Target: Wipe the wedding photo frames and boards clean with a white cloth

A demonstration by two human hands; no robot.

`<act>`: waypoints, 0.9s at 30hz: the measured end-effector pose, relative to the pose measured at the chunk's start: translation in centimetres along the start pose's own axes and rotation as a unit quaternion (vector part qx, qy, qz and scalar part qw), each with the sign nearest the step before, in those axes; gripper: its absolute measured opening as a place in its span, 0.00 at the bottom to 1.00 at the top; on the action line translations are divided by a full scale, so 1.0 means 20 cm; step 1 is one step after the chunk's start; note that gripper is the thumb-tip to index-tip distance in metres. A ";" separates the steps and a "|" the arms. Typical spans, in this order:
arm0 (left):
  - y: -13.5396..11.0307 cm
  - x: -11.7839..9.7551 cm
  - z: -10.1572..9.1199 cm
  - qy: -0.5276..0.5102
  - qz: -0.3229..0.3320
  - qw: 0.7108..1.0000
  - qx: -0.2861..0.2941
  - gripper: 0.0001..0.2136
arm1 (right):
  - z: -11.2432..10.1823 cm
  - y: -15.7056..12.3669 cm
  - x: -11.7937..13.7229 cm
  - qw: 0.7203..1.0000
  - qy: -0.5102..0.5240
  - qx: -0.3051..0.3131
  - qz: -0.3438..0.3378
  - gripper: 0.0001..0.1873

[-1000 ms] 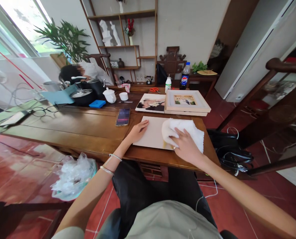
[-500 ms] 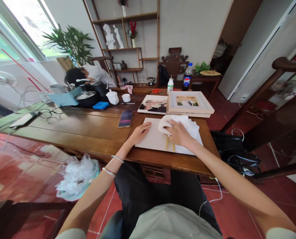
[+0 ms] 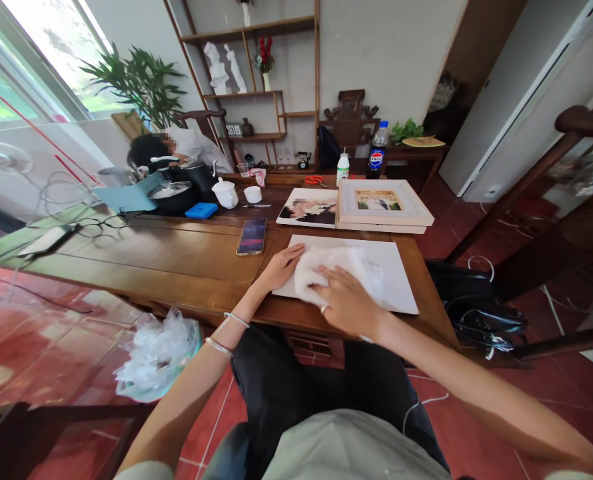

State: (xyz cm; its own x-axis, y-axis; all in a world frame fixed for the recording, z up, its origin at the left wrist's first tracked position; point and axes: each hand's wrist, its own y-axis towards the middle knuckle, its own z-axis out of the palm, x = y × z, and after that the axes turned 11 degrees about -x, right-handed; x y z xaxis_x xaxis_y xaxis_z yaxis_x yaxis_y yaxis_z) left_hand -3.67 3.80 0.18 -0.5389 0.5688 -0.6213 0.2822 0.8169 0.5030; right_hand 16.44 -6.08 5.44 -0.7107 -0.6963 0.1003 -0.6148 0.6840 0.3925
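Observation:
A flat white board (image 3: 401, 293) lies on the wooden table in front of me. My right hand (image 3: 344, 293) has a crumpled white cloth (image 3: 311, 263) under its fingers and presses it against the board. The cloth's far end is blurred by motion, and it covers much of the board's middle. My left hand (image 3: 281, 269) rests on the board's left edge with its fingers stretched out flat. A phone (image 3: 251, 237) lies just beyond that hand.
Behind the board are a photo panel (image 3: 309, 208) and stacked white frames (image 3: 386, 205). Orange scissors (image 3: 314, 179), a white bottle (image 3: 343, 168) and a cola bottle (image 3: 377, 153) stand farther back. A teapot (image 3: 225, 193) and cup (image 3: 252, 194) are left. A person (image 3: 196, 147) sits beyond.
My right hand has drawn the cloth left and nearer to me across the board. Yellow stripes seen below the hand earlier no longer show. My left hand stays in place.

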 end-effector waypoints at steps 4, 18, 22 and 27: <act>0.00 -0.02 -0.01 0.005 0.012 1.000 0.003 0.20 | 0.06 0.22 -0.22 0.994 -0.078 -0.012 0.080 0.22; 0.01 0.01 -0.01 -0.027 -0.006 1.000 -0.004 0.20 | -0.02 -0.01 0.21 0.997 0.006 0.025 -0.069 0.20; 0.00 0.00 -0.01 -0.036 0.004 0.999 -0.014 0.19 | -0.05 0.11 -0.02 0.998 0.041 0.041 -0.010 0.18; 0.00 -0.01 0.00 -0.009 0.004 1.000 -0.025 0.19 | -0.04 0.27 -0.30 0.993 0.044 0.024 0.110 0.20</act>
State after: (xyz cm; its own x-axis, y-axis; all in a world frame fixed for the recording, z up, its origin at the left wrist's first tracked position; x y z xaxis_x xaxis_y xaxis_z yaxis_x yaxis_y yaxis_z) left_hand -3.66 3.68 0.25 -0.5225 0.5769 -0.6279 0.2467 0.8072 0.5363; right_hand 17.62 1.53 7.64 -0.7979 -0.5444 0.2587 -0.4657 0.8293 0.3090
